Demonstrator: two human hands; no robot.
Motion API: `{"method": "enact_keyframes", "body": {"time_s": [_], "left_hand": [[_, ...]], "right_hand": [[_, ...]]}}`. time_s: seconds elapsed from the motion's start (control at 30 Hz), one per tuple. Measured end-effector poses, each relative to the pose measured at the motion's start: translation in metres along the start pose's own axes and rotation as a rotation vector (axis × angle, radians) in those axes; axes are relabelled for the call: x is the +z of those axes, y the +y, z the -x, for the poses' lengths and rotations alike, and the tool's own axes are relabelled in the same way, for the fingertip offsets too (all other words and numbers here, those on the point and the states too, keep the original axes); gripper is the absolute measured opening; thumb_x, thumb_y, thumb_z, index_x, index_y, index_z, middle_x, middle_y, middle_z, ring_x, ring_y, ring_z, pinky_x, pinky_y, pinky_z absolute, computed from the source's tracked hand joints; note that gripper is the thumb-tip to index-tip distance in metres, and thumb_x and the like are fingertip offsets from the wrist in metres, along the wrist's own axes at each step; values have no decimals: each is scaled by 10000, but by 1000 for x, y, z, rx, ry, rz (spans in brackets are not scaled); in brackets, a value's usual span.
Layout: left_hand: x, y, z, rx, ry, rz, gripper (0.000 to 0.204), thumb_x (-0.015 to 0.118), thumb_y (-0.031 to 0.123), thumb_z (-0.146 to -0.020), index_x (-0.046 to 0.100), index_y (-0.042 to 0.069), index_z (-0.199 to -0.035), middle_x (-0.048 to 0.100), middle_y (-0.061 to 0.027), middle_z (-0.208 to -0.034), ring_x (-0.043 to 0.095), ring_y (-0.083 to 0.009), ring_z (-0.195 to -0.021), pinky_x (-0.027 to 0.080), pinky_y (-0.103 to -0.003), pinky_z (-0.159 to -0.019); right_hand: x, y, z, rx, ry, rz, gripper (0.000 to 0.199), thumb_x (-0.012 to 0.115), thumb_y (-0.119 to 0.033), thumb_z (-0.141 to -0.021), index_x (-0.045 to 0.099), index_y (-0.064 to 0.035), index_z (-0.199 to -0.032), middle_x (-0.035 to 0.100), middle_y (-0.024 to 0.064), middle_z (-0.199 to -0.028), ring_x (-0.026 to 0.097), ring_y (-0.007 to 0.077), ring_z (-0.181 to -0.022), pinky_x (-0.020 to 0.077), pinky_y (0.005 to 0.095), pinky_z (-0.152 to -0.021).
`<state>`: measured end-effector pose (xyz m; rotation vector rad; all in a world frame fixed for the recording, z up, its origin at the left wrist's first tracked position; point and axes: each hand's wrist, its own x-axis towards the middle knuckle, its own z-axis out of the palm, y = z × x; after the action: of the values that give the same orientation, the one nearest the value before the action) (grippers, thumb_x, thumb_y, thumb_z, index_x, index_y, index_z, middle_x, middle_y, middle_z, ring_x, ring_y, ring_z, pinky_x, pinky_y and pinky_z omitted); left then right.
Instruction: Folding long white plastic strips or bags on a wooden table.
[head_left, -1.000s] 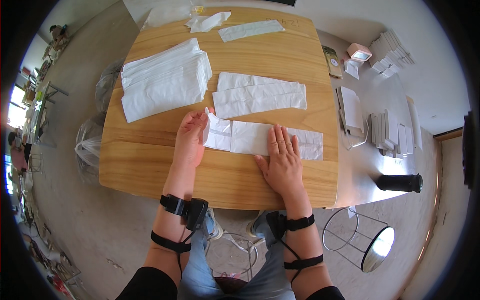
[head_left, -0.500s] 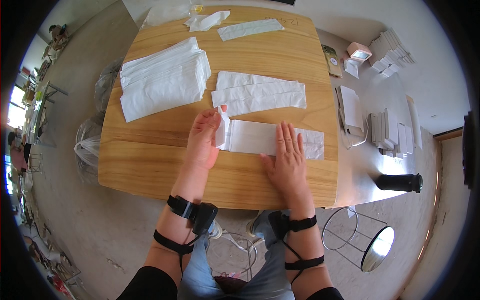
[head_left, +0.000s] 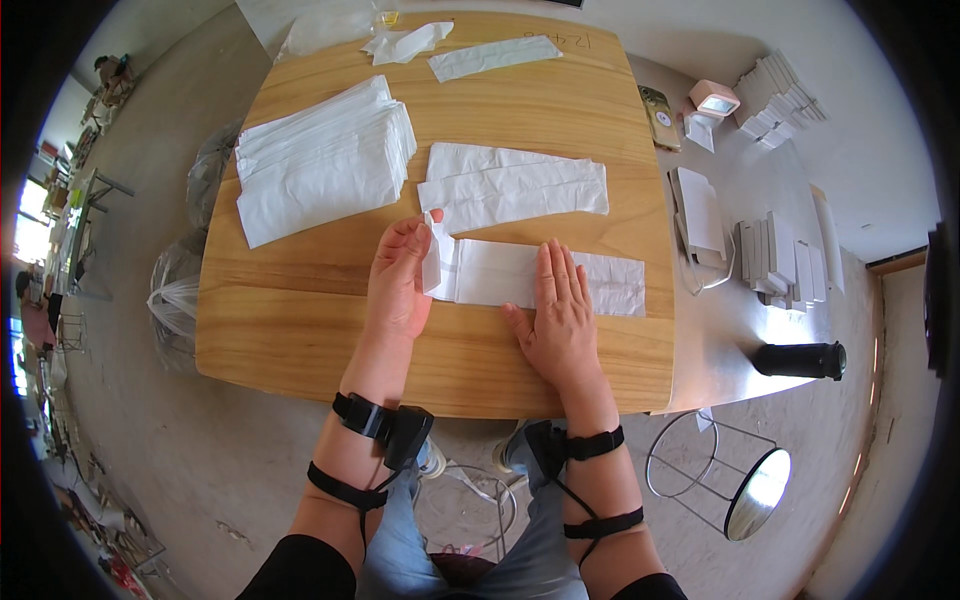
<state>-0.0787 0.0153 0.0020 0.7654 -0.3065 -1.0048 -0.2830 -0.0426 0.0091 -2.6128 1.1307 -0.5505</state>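
A long white strip, flat and paper-like [head_left: 490, 270], lies crosswise near the front of the wooden table. Its right end is crinkled. At its left end, a white flap [head_left: 433, 268] stands up, pinched between the thumb and fingers of my left hand [head_left: 398, 270]. My right hand [head_left: 562, 320] rests palm down on the strip's middle, fingers stretched out. Just beyond lie a few overlapping white strips [head_left: 520, 190]. Farther left is a thick fanned stack of similar white sheets [head_left: 320, 165].
A single strip [head_left: 495, 58] and a crumpled white piece [head_left: 405, 44] lie at the table's far side. On the metal table to the right stand white boxes [head_left: 770, 255], a phone [head_left: 659, 115], a pink lamp [head_left: 714, 98] and a black bottle [head_left: 800, 361]. A stool [head_left: 757, 495] is below.
My right hand has slid a little to the left along the strip, baring more of its right end. My left hand keeps its pinch on the flap.
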Motion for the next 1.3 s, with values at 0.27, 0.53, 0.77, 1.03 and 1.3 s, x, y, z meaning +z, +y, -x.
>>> {"method": "enact_keyframes", "body": {"time_s": [0.27, 0.53, 0.77, 1.03, 1.3], "left_hand": [[2, 2, 1, -3, -3, 30, 118, 634, 152, -963, 627, 96, -1068, 657, -73, -1211, 594, -92, -1029, 468, -266, -912], [0, -1, 0, 3, 2, 18, 72, 632, 155, -959, 617, 112, -1015, 648, -128, -1245, 618, -161, -1088, 494, -333, -943], [9, 0, 3, 7, -34, -4, 89, 626, 144, -962, 621, 94, -1034, 639, -123, -1259, 606, -145, -1091, 488, -317, -937], [36, -22, 15, 198, -219, -446, 236, 626, 59, -948, 632, 48, -1183, 614, -45, -1206, 567, -122, -1101, 441, -290, -975], [8, 2, 7, 333, -7, -1216, 151, 659, 62, -901, 651, 58, -1052, 619, -82, -1112, 593, -220, -1019, 504, -308, -807]], "right_hand": [[1, -1, 0, -2, -1, -6, 760, 582, -411, -933, 306, 52, -1468, 358, 245, -1506, 348, 368, -1405, 239, 468, -1175], [1, -1, -1, -5, 0, -19, 756, 590, -403, -929, 312, 53, -1464, 360, 246, -1504, 346, 366, -1407, 242, 470, -1174], [-5, -9, -5, -62, 90, -31, 755, 634, -388, -911, 332, 48, -1449, 407, 260, -1459, 402, 378, -1360, 305, 474, -1133], [0, -49, -9, 341, 177, -890, 481, 686, -51, -872, 457, -5, -1293, 661, 138, -954, 641, 205, -856, 503, 325, -744], [-3, -12, -8, 497, 304, -759, 343, 617, 15, -878, 473, -20, -1187, 638, 91, -750, 593, 169, -656, 449, 321, -590]]}}
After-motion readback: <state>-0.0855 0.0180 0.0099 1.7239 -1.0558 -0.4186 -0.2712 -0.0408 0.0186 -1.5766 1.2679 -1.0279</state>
